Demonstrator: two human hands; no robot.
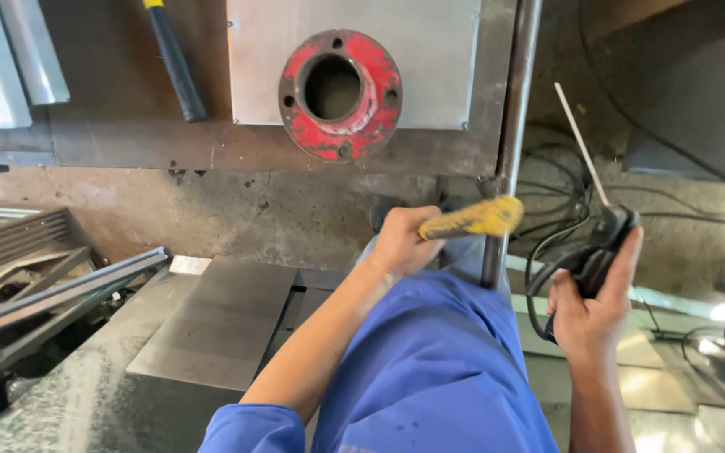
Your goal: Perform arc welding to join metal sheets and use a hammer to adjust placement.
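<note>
My left hand [400, 242] grips a yellow-handled tool [473, 220], which points right toward a vertical steel pipe [509, 126]. My right hand [593, 306] holds a black welding electrode holder [602, 247] with a thin rod [581, 143] sticking up and to the left, and a black cable looping below it. Both hands are in front of my blue-trousered leg [438, 369]. A red flange ring [340, 94] with a round hole lies on a pale metal plate [430, 59] on the brown steel workbench [127, 134] above.
A black-handled hammer [175, 63] lies on the bench at upper left. Grey sheet pieces [6, 59] sit in the far left corner. Angle irons [52, 294] are piled at left, flat steel plates [220, 323] lie on the floor, and black cables [564, 193] tangle at right.
</note>
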